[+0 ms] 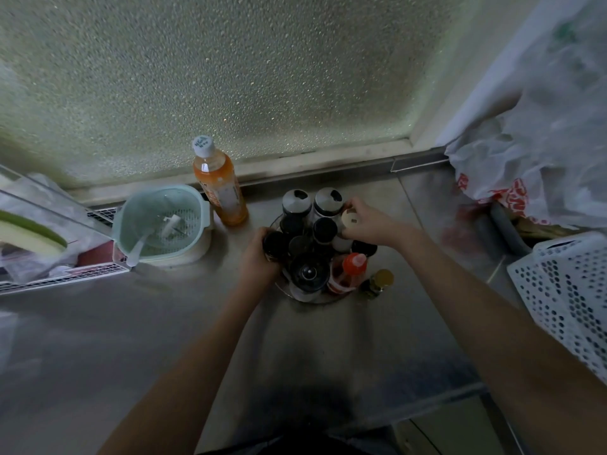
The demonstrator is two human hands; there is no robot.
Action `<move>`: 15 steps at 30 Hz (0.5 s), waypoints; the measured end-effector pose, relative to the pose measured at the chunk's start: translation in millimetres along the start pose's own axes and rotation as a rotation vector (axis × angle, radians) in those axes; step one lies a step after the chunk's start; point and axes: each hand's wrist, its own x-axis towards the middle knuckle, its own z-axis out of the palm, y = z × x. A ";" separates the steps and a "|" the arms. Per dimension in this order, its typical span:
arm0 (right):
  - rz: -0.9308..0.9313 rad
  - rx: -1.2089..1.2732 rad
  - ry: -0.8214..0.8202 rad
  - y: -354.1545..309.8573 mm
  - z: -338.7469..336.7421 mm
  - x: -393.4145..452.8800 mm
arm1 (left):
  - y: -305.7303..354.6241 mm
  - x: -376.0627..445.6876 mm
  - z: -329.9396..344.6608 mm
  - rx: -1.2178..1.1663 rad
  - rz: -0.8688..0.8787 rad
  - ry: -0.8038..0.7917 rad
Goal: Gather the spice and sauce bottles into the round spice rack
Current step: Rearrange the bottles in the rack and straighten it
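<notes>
With right hand (pixel 368 221) gripping a pale-capped jar (pixel 348 221) over the crowded round rack (pixel 312 298) and left hand (pixel 259 254) clasping a dark jar (pixel 274 245) at its left edge, could topple neighbours.

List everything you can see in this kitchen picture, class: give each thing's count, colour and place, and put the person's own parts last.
Round spice rack: one, clear, centre of the counter, packed with bottles.
Dark-capped bottles: several, exact count unclear, in the rack.
Silver-topped shakers: two, at the rack's far side.
Red sauce bottle: one, at the rack's near right edge.
Small gold-capped jar: one, on the counter just right of the rack.
Orange drink bottle: one, white cap, by the window.
Strainer bowl: one, pale green, left of the rack.
Perforated basket: one, white, far right.
Plastic bags: white, right corner.
Left hand: grips a dark-capped bottle at the rack's left.
Right hand: holds a cream-capped bottle.
</notes>
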 end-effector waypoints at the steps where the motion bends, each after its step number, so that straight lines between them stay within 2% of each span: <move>1: 0.012 0.012 -0.008 0.2 0.1 -0.3 | -1.6 -0.6 -0.9 0.004 -0.001 0.003; 4: 0.044 0.051 -0.055 -3.5 -8.8 -3.1 | -6.6 -1.7 -1.5 -0.019 -0.013 0.005; 5: 0.024 0.078 -0.001 -7.2 -13.3 -5.2 | -7.7 -2.0 -1.7 -0.035 -0.023 0.010; 7: -0.051 0.113 0.223 -20.0 -21.7 -13.4 | -8.3 -3.0 -1.9 -0.036 -0.034 -0.006; 9: -0.148 0.019 0.397 -39.6 -27.0 -24.8 | -7.5 -3.2 -2.4 -0.029 -0.037 -0.080; 10: -0.181 -0.019 0.382 -51.1 -28.2 -32.2 | -6.1 -2.5 -2.8 -0.053 -0.043 -0.135; 11: -0.196 -0.033 0.296 -63.3 -27.2 -41.5 | -3.4 -1.1 -3.8 -0.088 -0.048 -0.195; 13: -0.198 -0.112 0.023 -86.4 -17.5 -62.1 | 3.3 2.2 -5.8 -0.138 -0.030 -0.301; 15: -0.247 -0.436 -0.126 -99.7 2.9 -77.0 | 8.6 5.0 -7.1 -0.166 -0.009 -0.363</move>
